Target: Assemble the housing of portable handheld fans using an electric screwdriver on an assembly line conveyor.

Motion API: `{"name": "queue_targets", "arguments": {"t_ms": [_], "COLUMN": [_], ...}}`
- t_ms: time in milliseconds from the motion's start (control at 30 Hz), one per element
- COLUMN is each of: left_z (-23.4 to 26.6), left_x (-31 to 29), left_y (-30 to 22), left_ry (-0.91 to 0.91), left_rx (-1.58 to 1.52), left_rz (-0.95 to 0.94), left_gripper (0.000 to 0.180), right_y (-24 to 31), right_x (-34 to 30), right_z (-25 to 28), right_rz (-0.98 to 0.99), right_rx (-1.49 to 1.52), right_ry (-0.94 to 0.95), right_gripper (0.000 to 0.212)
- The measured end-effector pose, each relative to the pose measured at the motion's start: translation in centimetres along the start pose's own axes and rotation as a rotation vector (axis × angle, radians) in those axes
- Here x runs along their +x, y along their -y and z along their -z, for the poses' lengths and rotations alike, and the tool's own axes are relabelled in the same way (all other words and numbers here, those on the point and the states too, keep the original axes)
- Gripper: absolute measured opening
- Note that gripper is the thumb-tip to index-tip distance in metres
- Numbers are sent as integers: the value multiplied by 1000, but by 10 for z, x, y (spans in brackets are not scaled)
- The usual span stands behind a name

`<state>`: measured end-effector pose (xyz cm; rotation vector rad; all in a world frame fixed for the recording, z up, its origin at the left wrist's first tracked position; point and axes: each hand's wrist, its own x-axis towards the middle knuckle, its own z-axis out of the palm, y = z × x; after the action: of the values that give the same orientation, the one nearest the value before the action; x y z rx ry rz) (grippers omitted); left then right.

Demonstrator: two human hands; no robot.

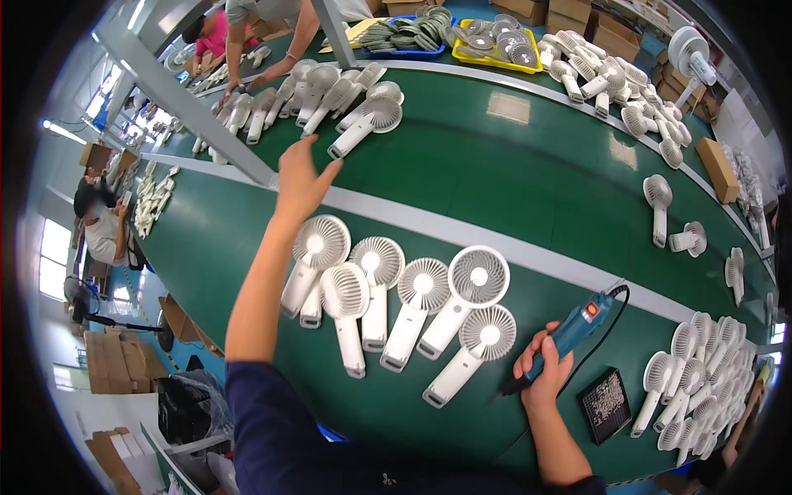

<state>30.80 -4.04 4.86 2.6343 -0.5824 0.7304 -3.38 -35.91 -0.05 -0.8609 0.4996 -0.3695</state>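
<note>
My left hand (pixel 305 180) stretches out over the metal divider, its fingers apart and holding nothing. Just past its fingertips lies a white handheld fan (pixel 370 124) at the near end of a row of such fans on the green belt. In my right hand (pixel 540 369) is a blue electric screwdriver (pixel 575 327), its black tip pointing down to the left and a black cord looping from its top. Between my arms, several white handheld fans (pixel 421 285) lie on the green worktop, heads away from me. Beside my right wrist sits a black tray of small screws (pixel 606 404).
A dense pile of white fans (pixel 701 379) covers the right of the worktop. A metal post (pixel 190 103) rises at the left. Beyond the belt stand a blue tray (pixel 404 51) and a yellow tray (pixel 497 68). A co-worker's hand (pixel 276 73) touches fans at the far left.
</note>
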Motion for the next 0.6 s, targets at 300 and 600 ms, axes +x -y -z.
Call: {"name": "queue_targets", "arguments": {"t_ms": [300, 600], "left_z": [-116, -139], "left_x": [110, 126], "left_y": [-54, -13], "left_ry": [389, 553], "left_rx": [399, -111], "left_rz": [-134, -71], "left_gripper": [62, 75], "right_y": [2, 0], "right_x": [-3, -2], "right_z": [18, 6], "right_rz": [35, 13], "right_rx": [-18, -14], "right_ry": [-29, 2], "right_gripper": [31, 30]}}
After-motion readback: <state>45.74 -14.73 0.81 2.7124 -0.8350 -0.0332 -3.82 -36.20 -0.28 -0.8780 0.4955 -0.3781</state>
